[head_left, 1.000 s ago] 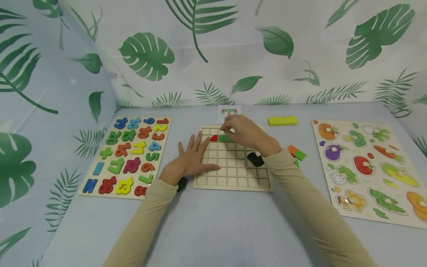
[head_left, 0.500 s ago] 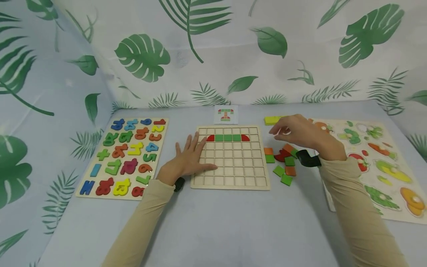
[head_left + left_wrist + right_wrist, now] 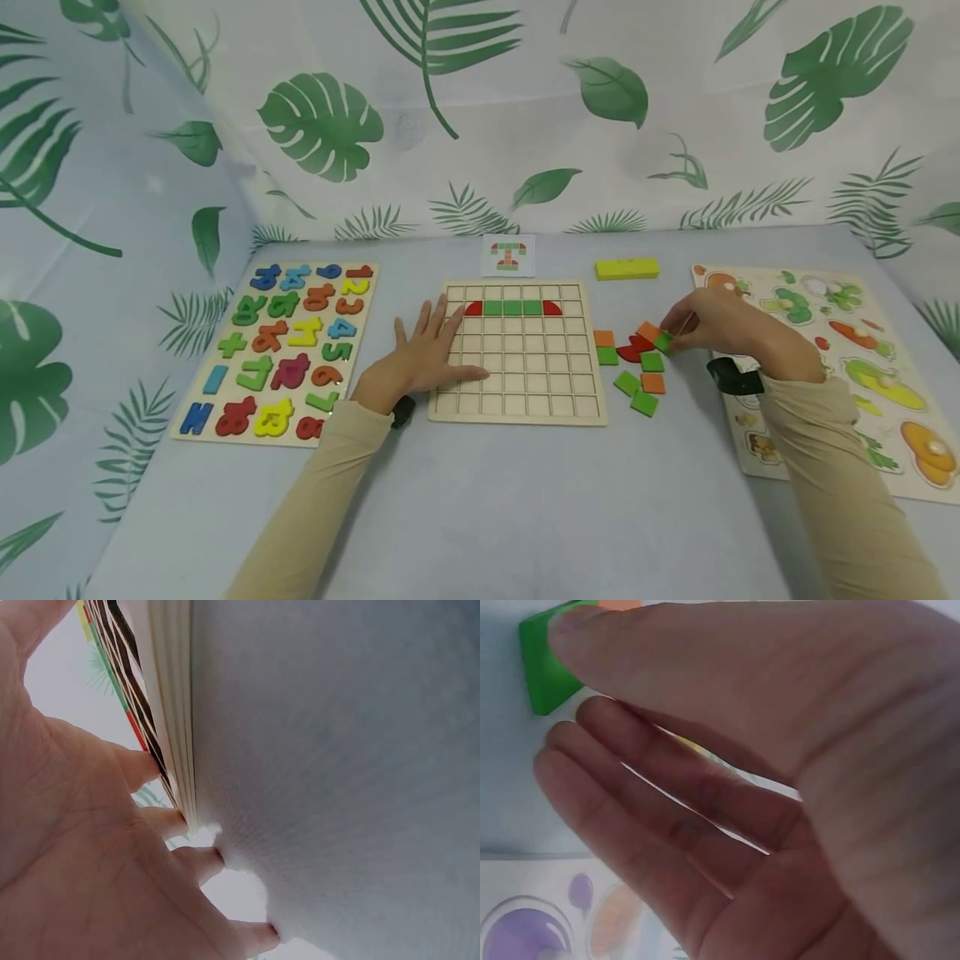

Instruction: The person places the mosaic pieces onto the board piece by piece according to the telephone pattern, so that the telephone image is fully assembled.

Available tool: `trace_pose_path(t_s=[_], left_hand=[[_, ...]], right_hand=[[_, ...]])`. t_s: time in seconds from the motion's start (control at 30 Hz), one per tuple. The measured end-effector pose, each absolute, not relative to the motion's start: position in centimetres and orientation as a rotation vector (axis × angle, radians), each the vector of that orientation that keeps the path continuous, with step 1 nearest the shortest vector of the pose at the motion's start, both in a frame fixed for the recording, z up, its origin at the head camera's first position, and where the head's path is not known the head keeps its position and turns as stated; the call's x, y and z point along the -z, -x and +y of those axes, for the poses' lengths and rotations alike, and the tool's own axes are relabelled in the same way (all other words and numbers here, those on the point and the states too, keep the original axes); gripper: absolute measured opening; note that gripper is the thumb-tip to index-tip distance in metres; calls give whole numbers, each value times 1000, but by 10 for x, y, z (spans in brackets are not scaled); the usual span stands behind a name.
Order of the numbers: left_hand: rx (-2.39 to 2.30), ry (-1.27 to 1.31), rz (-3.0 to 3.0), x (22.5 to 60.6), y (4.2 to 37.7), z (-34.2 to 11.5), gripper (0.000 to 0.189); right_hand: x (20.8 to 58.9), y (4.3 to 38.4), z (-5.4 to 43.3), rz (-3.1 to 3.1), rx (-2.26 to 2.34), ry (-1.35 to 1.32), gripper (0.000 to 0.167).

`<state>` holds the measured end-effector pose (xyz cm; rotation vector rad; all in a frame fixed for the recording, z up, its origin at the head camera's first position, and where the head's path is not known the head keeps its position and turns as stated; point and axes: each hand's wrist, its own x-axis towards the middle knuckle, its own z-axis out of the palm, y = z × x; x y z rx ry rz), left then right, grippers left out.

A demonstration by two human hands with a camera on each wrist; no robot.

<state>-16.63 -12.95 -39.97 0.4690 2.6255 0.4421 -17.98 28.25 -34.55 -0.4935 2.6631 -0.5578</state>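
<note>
My left hand (image 3: pixel 423 358) rests with fingers spread on the left edge of a wooden grid board (image 3: pixel 517 408). In the left wrist view, fingertips (image 3: pixel 171 823) lie along the board's side. One row of the board holds a red quarter-round piece (image 3: pixel 475 309), several green squares (image 3: pixel 513 308) and another red quarter-round piece (image 3: pixel 552 308). To the right, my right hand (image 3: pixel 720 325) reaches a green square tile (image 3: pixel 663 342) beside an orange tile (image 3: pixel 648 332). The right wrist view shows the thumb over this green tile, with the other fingers extended below and apart from the thumb.
Loose green, orange and red pieces (image 3: pixel 630 354) lie right of the board. A pattern card (image 3: pixel 508 256) and yellow block (image 3: pixel 627 268) are behind it. A number puzzle (image 3: pixel 285 350) lies left; a vegetable puzzle (image 3: pixel 757 417) lies right, partly under the right arm.
My right hand has moved from the board to the loose tiles at the right. The row with the second red quarter-round piece has come into view. The left hand stays on the board.
</note>
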Motion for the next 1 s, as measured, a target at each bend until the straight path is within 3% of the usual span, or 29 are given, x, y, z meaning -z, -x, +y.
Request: trace_pose_path(t_s=[1.0], left_hand=[[-430,-464,2629,396,164,-127,111]], right_hand=[[354,190,278,2681,632,400,19]])
